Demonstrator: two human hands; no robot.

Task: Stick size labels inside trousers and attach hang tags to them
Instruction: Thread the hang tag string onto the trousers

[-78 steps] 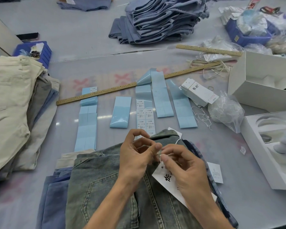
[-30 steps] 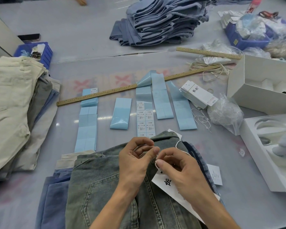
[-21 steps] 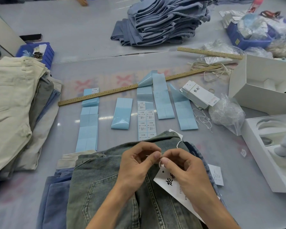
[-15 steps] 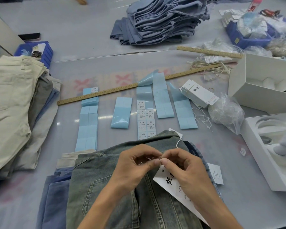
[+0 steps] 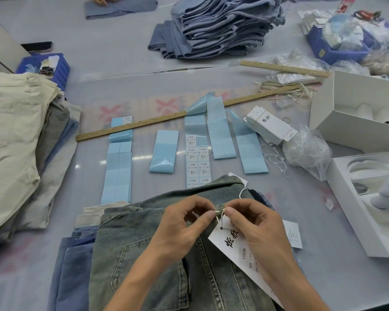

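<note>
Over faded jeans (image 5: 148, 254), both hands' fingers (image 5: 208, 214) pinching string (image 5: 219, 212), hang tag (image 5: 236, 248) slanting right-down.

Two bare forearms reach forward from below. The left hand (image 5: 180, 230) and right hand (image 5: 257, 227) meet fingertip to fingertip, fingers curled, each pinching a thin white cord (image 5: 219, 213).

A single head-worn camera looks forward and steeply down over the counter (image 5: 211, 86). The washed jeans (image 5: 144, 254) lie closest, at the bottom edge; beyond them, the long wooden ruler (image 5: 130, 125) and farther denim stack (image 5: 222, 25).
</note>
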